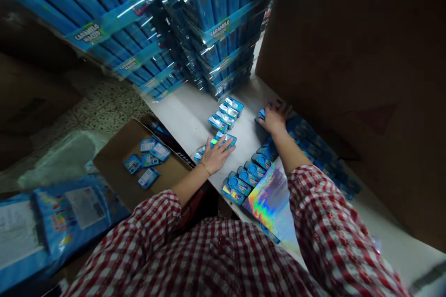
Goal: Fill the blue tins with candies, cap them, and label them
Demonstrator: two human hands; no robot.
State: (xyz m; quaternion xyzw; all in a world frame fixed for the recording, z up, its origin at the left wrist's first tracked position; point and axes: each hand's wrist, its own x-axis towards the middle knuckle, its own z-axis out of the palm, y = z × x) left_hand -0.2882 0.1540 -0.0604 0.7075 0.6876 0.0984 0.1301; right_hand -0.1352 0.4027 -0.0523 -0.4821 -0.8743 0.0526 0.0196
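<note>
My left hand (215,155) lies with fingers spread over a short row of small blue candy packs (226,139) on the white table. Beyond it, a second short row of the same packs (223,118) stands side by side. My right hand (276,118) is stretched over blue packs (260,114) at the far end of a long row, close to a big cardboard wall; its fingers are apart and partly in shadow. Nearer me, another row of packs (247,177) runs beside a shiny rainbow-coloured sheet (273,195), under my right forearm.
Tall stacks of clear-wrapped blue display boxes (219,32) rise at the table's back. A dark cardboard panel (348,79) bounds the right side. Below the left edge, an open carton (121,162) holds several loose packs. Blue printed bags (76,213) lie at lower left.
</note>
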